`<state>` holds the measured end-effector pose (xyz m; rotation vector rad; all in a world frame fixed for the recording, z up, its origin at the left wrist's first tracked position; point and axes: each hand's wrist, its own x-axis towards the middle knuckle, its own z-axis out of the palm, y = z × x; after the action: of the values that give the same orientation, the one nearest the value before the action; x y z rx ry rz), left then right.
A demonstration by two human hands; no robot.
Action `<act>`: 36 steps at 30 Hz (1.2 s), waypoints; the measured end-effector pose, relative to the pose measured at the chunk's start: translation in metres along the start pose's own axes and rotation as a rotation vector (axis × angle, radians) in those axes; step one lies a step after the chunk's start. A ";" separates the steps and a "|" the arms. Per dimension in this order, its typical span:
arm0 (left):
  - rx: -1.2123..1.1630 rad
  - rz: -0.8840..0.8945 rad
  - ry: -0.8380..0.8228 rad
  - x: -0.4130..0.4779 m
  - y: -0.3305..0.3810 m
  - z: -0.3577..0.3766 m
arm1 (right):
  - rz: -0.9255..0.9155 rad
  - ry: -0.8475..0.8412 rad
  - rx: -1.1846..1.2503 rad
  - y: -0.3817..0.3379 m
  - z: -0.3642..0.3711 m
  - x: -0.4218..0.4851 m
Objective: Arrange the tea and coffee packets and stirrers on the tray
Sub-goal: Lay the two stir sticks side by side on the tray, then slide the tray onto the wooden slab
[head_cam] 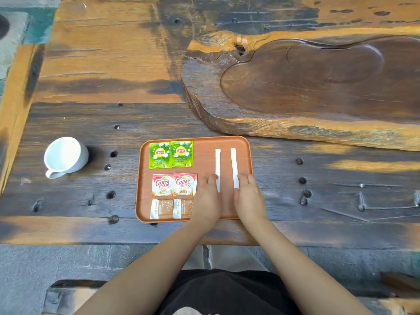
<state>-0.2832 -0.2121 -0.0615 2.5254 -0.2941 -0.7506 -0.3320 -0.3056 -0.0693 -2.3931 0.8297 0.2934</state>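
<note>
While the packets (172,179) sit in pairs at the tray's (246,155) left, we straighten two stirrers (217,162) at centre frame; left hand (208,198) and right hand (248,197) fingers press them flat, gripping nothing. Next: level their ends, we judge.

left hand (208,198) flat, right hand (248,196) flat

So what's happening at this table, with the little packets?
A person is laying out drink supplies on an orange tray. Two green tea packets, two Coffee mate packets and two brown coffee packets sit in paired rows on its left side. The left hand and right hand each rest fingertips on a white stirrer, lining the two up side by side. A white cup stands off the tray.
</note>
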 end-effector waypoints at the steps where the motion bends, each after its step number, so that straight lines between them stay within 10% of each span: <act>1: -0.006 0.000 0.000 0.000 0.000 0.000 | 0.003 -0.002 -0.002 0.000 0.000 0.000; 17: -0.051 -0.024 0.126 0.002 -0.016 -0.033 | 0.078 0.135 0.147 0.009 -0.036 0.013; 25: 0.037 -0.278 0.390 0.019 -0.088 -0.101 | 0.207 -0.135 0.176 0.025 -0.042 0.026; 36: -0.096 -0.397 0.064 0.021 -0.127 -0.119 | 0.347 -0.081 0.287 0.015 -0.040 0.020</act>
<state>-0.1909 -0.0635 -0.0480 2.5372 0.2680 -0.8038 -0.3250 -0.3493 -0.0517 -1.9551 1.1651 0.3761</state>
